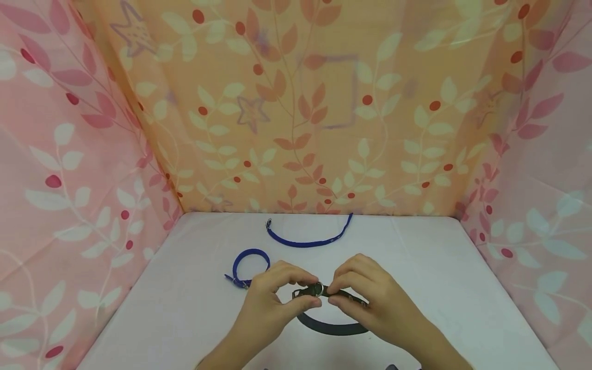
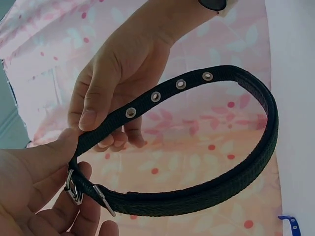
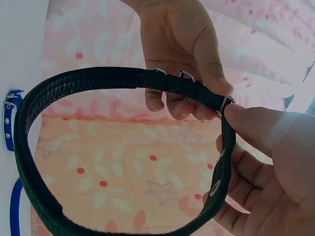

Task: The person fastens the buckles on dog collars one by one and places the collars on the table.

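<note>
A dark collar with a raised loop of strap is held between both hands above the white table. My left hand pinches its end with the metal fittings, near a metal buckle and a thin metal loop. Opposite it, my right hand pinches the strap end that has several metal eyelets. The two sets of fingertips nearly meet at a metal ring. In the right wrist view the strap end touches this ring; whether it passes through cannot be told.
A blue collar closed in a loop lies on the white table, left of the hands. Farther back, another blue collar lies stretched in a curve. Patterned cloth walls surround the table at the back and sides.
</note>
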### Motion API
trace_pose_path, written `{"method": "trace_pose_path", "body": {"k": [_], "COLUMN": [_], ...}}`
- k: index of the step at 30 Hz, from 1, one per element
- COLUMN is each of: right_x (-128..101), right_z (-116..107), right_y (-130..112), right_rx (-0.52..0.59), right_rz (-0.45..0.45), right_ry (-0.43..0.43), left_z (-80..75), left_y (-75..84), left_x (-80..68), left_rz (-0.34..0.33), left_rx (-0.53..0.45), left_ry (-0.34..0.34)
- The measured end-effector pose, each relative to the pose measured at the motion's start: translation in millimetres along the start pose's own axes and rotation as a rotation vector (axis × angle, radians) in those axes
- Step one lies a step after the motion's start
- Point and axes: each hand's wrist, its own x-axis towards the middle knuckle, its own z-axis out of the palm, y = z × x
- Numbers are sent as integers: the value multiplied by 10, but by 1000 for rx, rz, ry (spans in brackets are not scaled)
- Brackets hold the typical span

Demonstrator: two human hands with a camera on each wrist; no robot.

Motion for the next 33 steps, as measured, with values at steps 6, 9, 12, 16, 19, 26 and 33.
{"method": "trace_pose_path", "body": {"k": [6,9,12,16,19,26,33], "right_x": [12,28,45,66,67,17,-26], "right_z": [6,23,32,32,39,90,130], "right_y": [-7,-6,-10,-24,-31,-21,-8], "right_rx": [35,57,56,42,34,35,36], "right_rz": [1,-42,-85,-101,-82,7,72], "right_ry": [10,18,22,32,42,68,94], "left_z": [15,36,52,66,64,71,49], "left_y": [5,10,17,14,23,28,36], "left_x": [7,15,19,13,6,-2,4], "left_rz": [-68,-106,-147,-134,-107,-60,-71], "left_rx": [-23,-50,-76,-110,-99,-41,-40], "left_ry": [-55,-80,-85,-65,-34,37,53]}}
